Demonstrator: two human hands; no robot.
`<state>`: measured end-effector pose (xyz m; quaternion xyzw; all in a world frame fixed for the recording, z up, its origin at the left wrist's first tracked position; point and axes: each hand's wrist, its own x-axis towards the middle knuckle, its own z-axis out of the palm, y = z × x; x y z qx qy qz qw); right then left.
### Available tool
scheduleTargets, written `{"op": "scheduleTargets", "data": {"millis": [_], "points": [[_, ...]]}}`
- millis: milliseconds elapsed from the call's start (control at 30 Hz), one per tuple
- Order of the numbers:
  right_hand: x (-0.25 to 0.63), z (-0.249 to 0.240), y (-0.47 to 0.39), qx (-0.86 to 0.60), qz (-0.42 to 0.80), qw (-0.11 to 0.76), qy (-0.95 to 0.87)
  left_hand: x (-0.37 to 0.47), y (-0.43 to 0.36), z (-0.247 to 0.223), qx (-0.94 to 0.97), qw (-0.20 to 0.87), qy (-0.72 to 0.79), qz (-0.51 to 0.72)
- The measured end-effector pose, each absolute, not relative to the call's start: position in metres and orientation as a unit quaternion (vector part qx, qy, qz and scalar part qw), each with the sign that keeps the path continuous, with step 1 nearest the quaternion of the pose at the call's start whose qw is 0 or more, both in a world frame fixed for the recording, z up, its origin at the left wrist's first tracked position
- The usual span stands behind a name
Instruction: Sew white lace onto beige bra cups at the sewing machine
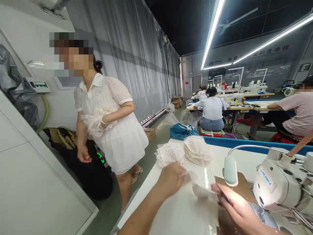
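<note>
A thin, sheer off-white piece of fabric is stretched between my two hands over the white table and is partly blurred. My left hand pinches one end of it, fingers closed. The other end meets the fingertips of my right hand, which also grips a slim dark metal tool; its exact kind does not show. Just beyond my left hand lie two stacks of cream lace pieces, a left stack and a right stack.
A white JUKI sewing machine and a lamp stand at right, brown cardboard beneath. A blue bag lies past the table. At left, a person in white carries pale fabric. Others sit at machines behind.
</note>
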<state>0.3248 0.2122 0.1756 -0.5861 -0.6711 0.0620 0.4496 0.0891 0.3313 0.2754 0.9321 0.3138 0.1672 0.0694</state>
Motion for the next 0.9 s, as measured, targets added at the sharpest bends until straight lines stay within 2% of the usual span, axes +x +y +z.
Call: {"op": "scheduleTargets", "data": {"millis": [100, 167, 267, 400, 533, 667, 767, 900], "points": [[0.312, 0.206, 0.270, -0.537, -0.012, 0.525, -0.660, 0.083, 0.375, 0.303, 0.875, -0.016, 0.324, 0.358], [0.312, 0.219, 0.306, -0.504, -0.038, 0.544, -0.669, 0.084, 0.406, 0.310, 0.849, -0.055, 0.319, 0.419], [0.321, 0.218, 0.348, -0.524, -0.034, 0.523, -0.672, 0.094, 0.442, 0.295, 0.857, -0.042, 0.359, 0.367], [0.333, 0.187, 0.366, -0.586, -0.006, 0.472, -0.659, 0.108, 0.457, 0.249, 0.888, 0.001, 0.366, 0.278], [0.336, 0.162, 0.324, -0.598, 0.022, 0.419, -0.683, 0.111, 0.450, 0.229, 0.899, 0.021, 0.367, 0.238], [0.338, 0.171, 0.236, -0.577, 0.058, 0.349, -0.736, 0.112, 0.428, 0.235, 0.913, 0.032, 0.326, 0.244], [0.341, 0.187, 0.167, -0.569, 0.086, 0.306, -0.758, 0.124, 0.391, 0.238, 0.937, 0.054, 0.205, 0.279], [0.351, 0.189, 0.092, -0.606, 0.088, 0.240, -0.753, 0.159, 0.307, 0.248, 0.967, 0.140, 0.034, 0.208]]}}
